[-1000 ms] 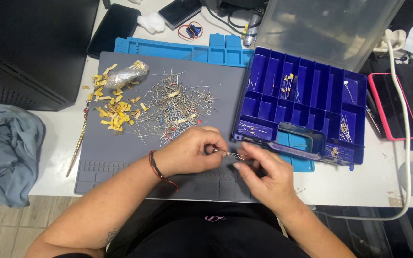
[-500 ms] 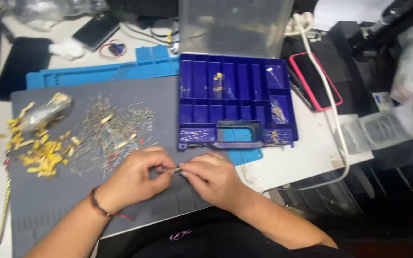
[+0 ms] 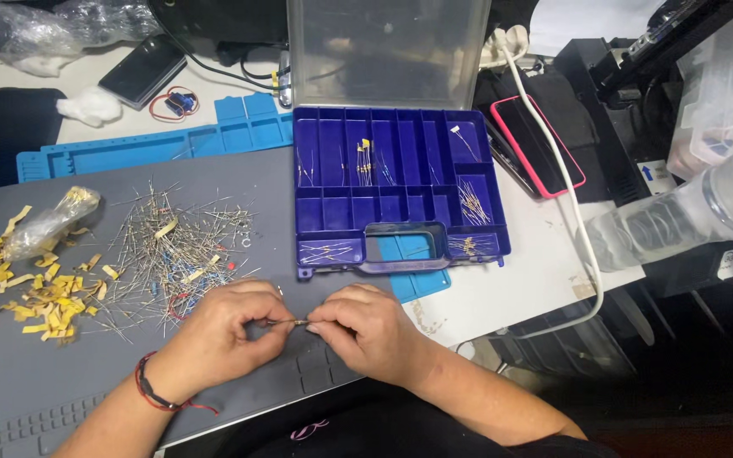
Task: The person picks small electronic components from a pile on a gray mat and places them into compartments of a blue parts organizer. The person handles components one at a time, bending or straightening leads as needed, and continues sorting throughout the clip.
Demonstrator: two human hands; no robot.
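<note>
- Left hand (image 3: 218, 335) and right hand (image 3: 362, 326) meet over the near edge of the grey mat (image 3: 61, 382), fingertips facing each other.
- Both hands closed in a pinch on one small wire-legged component (image 3: 297, 322), each holding an end; it lies level between them, just above the mat.
- Red and black bracelet (image 3: 153, 392) on the left wrist.
- Loose heap of similar components (image 3: 176, 250) spread over the mat's middle, just beyond the left hand.
- Yellow paper strips (image 3: 44, 301) scattered along the mat's left edge, a crumpled clear bag (image 3: 44, 222) at their far end.
- Blue compartment box (image 3: 396, 191) at the mat's right edge, clear lid standing up; a few components in several compartments.
- Blue mat (image 3: 154, 140) along the grey mat's far edge.
- Pink-cased phone (image 3: 538, 144) right of the box, a white cable (image 3: 574, 229) running past it.
</note>
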